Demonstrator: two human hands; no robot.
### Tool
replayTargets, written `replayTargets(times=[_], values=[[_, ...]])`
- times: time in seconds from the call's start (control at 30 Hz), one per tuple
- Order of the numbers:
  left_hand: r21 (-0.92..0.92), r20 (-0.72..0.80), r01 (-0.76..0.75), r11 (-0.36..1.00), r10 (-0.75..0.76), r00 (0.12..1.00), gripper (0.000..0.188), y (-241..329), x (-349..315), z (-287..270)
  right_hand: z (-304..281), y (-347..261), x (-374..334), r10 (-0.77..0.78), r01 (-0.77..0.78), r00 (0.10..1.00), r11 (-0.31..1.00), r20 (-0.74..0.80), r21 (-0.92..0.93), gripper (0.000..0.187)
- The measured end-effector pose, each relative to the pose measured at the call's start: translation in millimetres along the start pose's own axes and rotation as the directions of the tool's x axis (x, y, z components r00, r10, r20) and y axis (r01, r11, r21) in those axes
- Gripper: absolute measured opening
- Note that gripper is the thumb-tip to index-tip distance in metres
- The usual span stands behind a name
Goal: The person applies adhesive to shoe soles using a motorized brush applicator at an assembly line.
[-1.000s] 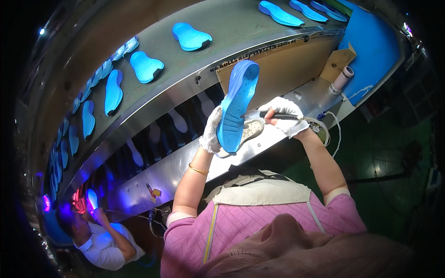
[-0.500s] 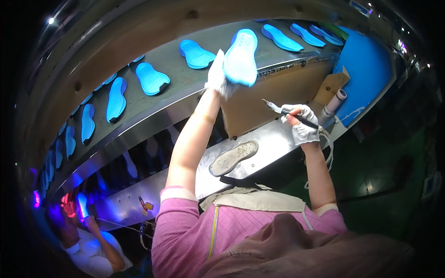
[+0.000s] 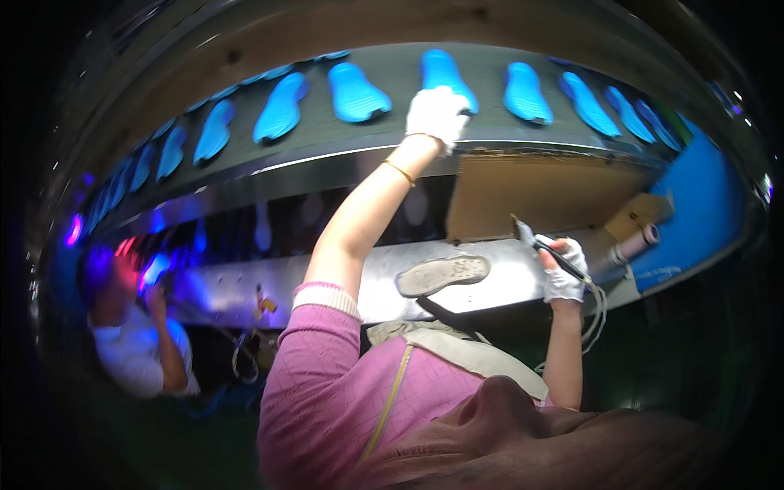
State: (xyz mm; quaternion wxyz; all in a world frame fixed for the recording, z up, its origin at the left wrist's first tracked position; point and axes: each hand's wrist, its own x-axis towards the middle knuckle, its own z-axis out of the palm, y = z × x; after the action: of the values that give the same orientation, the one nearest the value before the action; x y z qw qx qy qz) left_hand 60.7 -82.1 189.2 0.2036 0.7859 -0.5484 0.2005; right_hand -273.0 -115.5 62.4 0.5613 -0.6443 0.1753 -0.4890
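Observation:
My left hand, in a white glove, is stretched out over the belt and closed on the near end of a blue shoe sole. The glove hides that end and most of the fingertips. In a partly gloved grip, my right hand holds a slim dark pen-shaped tool with a pale, narrow tip, pointing up and to the left. A white cord trails from its back end. Between the hands and my body, a worn grey sole lies on the metal ledge, touched by neither hand.
Several blue soles stand in a row along the dark conveyor belt. Cardboard leans below the belt, beside a pinkish roll and a blue panel. A co-worker sits at the far left under purple light.
My left hand has carried the blue sole from above the belt's near edge onto the belt. The view has swung, and my right hand still holds the tool.

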Motion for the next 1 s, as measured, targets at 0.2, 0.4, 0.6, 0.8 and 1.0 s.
replayTargets(times=[0.2, 0.4, 0.6, 0.8, 1.0], values=[[-0.253, -0.524, -0.311, 0.916, 0.140, 0.840, 0.011, -12.9, -63.0, -75.8, -4.9, 19.2, -7.6, 0.050, -0.050, 0.999, 0.998, -0.012, 0.024, 0.022], [-0.820, -0.302, -0.392, -0.418, -0.265, 0.916, 0.042, -24.6, -103.7, -114.2, 12.4, 27.7, -6.8, 0.110, -0.104, 0.994, 0.979, -0.024, 0.175, 0.018], [-0.482, 0.284, 0.310, -0.819, 0.189, 0.940, 0.060, 10.1, -198.6, -52.6, 64.1, -14.7, -26.1, 0.112, -0.131, 0.985, 0.980, 0.129, 0.147, 0.021], [-0.229, 0.615, 0.440, -0.868, 0.222, 0.757, 0.099, 44.7, -268.6, -29.9, 103.8, -42.2, -31.6, 0.100, -0.152, 0.946, 0.977, 0.307, 0.149, 0.016], [-0.418, 0.606, 0.297, -0.858, -0.020, 0.795, 0.089, 69.0, -265.4, -9.8, 127.7, -38.9, -24.0, 0.046, -0.075, 0.980, 0.987, 0.196, 0.143, 0.015]])
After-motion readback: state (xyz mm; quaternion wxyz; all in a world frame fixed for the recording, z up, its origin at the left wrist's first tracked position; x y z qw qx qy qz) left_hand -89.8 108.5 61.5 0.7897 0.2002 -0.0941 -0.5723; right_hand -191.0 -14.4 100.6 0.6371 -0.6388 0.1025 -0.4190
